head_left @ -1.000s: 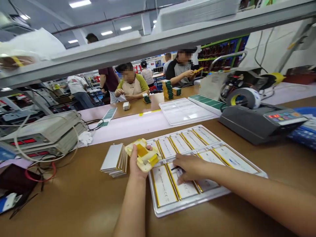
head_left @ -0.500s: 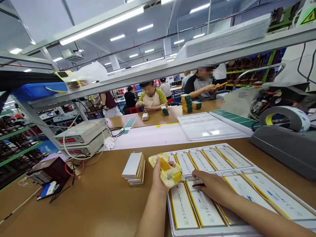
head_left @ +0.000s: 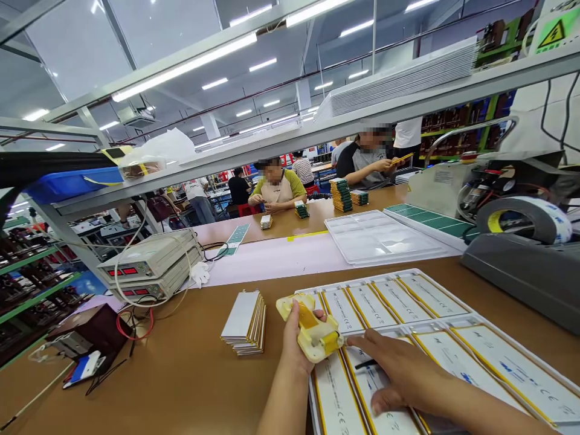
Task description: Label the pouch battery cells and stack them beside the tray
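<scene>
My left hand [head_left: 294, 347] grips a cream plastic jig with yellow tape [head_left: 312, 329] just above the near left corner of a white tray [head_left: 446, 317]. The tray holds several flat white battery cells with yellow edges [head_left: 371, 305]. My right hand [head_left: 401, 371] lies flat on the near cells, fingers spread, with a thin black item [head_left: 365, 365] under its fingers. A small stack of loose cells [head_left: 244, 315] sits on the brown table [head_left: 158, 374] left of my left hand.
A grey tape dispenser machine [head_left: 521, 254] stands at the right. An empty white tray [head_left: 385, 237] and green strips [head_left: 426, 220] lie beyond. Test meters with cables [head_left: 151, 263] sit at the left. Other people [head_left: 277, 184] work at the far table under a shelf [head_left: 290, 145].
The view has tilted up and shifted left, so the tray and hands sit lower in frame. My right hand slid nearer over the cells. My left hand keeps hold of the jig.
</scene>
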Tool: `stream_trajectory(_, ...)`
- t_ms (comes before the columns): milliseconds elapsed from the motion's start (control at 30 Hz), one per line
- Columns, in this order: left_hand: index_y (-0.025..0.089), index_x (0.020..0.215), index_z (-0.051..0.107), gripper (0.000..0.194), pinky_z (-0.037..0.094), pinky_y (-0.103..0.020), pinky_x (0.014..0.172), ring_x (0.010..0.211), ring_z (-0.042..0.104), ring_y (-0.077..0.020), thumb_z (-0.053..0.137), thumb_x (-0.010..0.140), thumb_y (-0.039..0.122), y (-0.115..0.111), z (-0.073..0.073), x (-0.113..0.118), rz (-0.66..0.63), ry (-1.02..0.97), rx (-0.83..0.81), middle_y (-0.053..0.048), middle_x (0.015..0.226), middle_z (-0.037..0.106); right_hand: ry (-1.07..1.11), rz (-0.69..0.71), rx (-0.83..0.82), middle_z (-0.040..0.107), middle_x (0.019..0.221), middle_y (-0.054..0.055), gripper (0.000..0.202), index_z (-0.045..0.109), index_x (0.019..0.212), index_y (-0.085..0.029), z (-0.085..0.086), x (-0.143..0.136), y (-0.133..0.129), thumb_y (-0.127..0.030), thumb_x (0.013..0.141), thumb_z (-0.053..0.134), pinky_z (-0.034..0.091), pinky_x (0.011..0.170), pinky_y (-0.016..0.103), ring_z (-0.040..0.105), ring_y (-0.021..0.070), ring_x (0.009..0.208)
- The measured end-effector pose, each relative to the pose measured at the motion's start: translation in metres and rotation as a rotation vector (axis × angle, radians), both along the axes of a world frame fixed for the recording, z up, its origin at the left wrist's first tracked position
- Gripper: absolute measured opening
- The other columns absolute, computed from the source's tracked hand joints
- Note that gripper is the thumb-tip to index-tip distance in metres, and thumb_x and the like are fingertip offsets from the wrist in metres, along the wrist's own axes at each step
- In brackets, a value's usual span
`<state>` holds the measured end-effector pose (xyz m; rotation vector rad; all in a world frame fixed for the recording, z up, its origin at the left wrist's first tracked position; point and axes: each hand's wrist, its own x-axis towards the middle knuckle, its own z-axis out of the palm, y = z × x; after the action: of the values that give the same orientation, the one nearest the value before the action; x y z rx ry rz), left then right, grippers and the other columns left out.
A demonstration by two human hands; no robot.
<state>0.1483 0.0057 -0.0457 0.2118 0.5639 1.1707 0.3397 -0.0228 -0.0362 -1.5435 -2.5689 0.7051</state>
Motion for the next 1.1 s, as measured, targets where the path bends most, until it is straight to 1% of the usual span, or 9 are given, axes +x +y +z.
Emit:
stream_trajectory(167, 0.009, 0.076, 0.056, 0.04, 0.043, -0.036, 0.062, 0.06, 0.058, -0.0216, 0.055, 0.068, 0.049, 0.0014, -0.0002, 0.0017, -0.039, -0.029, 0.029, -0.007, 0.063, 0.058, 0.015, 0.027, 0.006, 0.046, 0.117, 0.011, 0.087, 0.038, 0.125, -0.028, -0.0001, 0.0016, -0.0014, -0.059, 0.048, 0.064, 0.035, 0.085, 0.042, 0.044, 0.0328, 0.105)
stream_trajectory(233, 0.01, 0.077, 0.056, 0.041, 0.042, -0.036, 0.061, 0.059, 0.057, -0.0209, 0.055, 0.067, 0.05, 0.0011, 0.0012, 0.0022, -0.024, -0.032, 0.023, -0.006, 0.063, 0.058, 0.012, 0.025, 0.009, 0.046, 0.118, 0.011, 0.087, 0.038, 0.124, -0.028, 0.0006, 0.0017, -0.0014, -0.061, 0.047, 0.064, 0.036, 0.085, 0.042, 0.045, 0.0328, 0.103)
stream_trajectory(333, 0.011, 0.077, 0.056, 0.042, 0.042, -0.035, 0.061, 0.059, 0.057, -0.0203, 0.056, 0.067, 0.051, 0.0003, 0.0036, 0.0026, -0.004, -0.011, -0.003, -0.006, 0.064, 0.059, 0.001, -0.002, 0.002, 0.044, 0.121, 0.011, 0.086, 0.038, 0.124, -0.029, -0.0001, 0.0021, -0.001, -0.057, 0.047, 0.066, 0.034, 0.087, 0.044, 0.044, 0.0337, 0.106)
stream_trajectory(433, 0.01, 0.077, 0.056, 0.043, 0.042, -0.034, 0.06, 0.058, 0.057, -0.02, 0.055, 0.067, 0.051, -0.0004, 0.0052, 0.0029, -0.02, 0.001, 0.007, -0.007, 0.064, 0.059, -0.005, -0.011, -0.008, 0.041, 0.126, 0.012, 0.086, 0.038, 0.125, -0.029, -0.0028, 0.0031, -0.0002, -0.055, 0.048, 0.067, 0.031, 0.09, 0.045, 0.039, 0.035, 0.112)
stream_trajectory(533, 0.01, 0.076, 0.056, 0.039, 0.042, -0.034, 0.062, 0.061, 0.057, -0.0198, 0.055, 0.068, 0.048, -0.0003, 0.0055, 0.0032, -0.011, -0.015, 0.018, -0.007, 0.065, 0.059, -0.01, -0.017, -0.014, 0.038, 0.128, 0.012, 0.087, 0.037, 0.126, -0.029, -0.0044, 0.0036, 0.0002, -0.054, 0.048, 0.067, 0.03, 0.092, 0.045, 0.036, 0.0347, 0.114)
stream_trajectory(700, 0.01, 0.076, 0.057, 0.039, 0.042, -0.034, 0.064, 0.062, 0.057, -0.0198, 0.055, 0.068, 0.048, 0.0006, 0.0025, 0.0026, -0.016, -0.019, 0.009, -0.007, 0.063, 0.058, -0.002, -0.017, -0.047, 0.039, 0.127, 0.012, 0.087, 0.038, 0.126, -0.028, -0.0015, 0.0021, -0.0009, -0.058, 0.048, 0.065, 0.031, 0.092, 0.043, 0.038, 0.0337, 0.113)
stream_trajectory(800, 0.011, 0.076, 0.056, 0.039, 0.041, -0.032, 0.062, 0.062, 0.057, -0.0194, 0.054, 0.069, 0.049, 0.0007, 0.002, 0.0022, -0.027, -0.035, 0.03, -0.006, 0.064, 0.057, 0.001, -0.033, -0.046, 0.042, 0.125, 0.011, 0.086, 0.038, 0.125, -0.03, -0.0009, 0.0012, -0.0009, -0.055, 0.047, 0.067, 0.032, 0.09, 0.044, 0.04, 0.0342, 0.111)
stream_trajectory(967, 0.011, 0.074, 0.056, 0.038, 0.041, -0.032, 0.059, 0.061, 0.056, -0.0193, 0.053, 0.07, 0.049, -0.0005, 0.0064, 0.0031, -0.056, -0.061, 0.029, -0.006, 0.063, 0.057, 0.002, -0.03, -0.039, 0.041, 0.125, 0.012, 0.087, 0.039, 0.124, -0.03, -0.0006, 0.0, 0.0008, -0.053, 0.046, 0.069, 0.032, 0.09, 0.044, 0.04, 0.0348, 0.11)
stream_trajectory(1100, 0.01, 0.074, 0.057, 0.039, 0.042, -0.034, 0.06, 0.061, 0.057, -0.02, 0.054, 0.069, 0.049, -0.0015, 0.0085, 0.0034, -0.017, -0.006, -0.021, -0.006, 0.062, 0.059, 0.002, -0.019, -0.026, 0.045, 0.121, 0.011, 0.085, 0.041, 0.123, -0.031, -0.0014, -0.0002, 0.001, -0.052, 0.046, 0.069, 0.034, 0.087, 0.043, 0.043, 0.0341, 0.106)
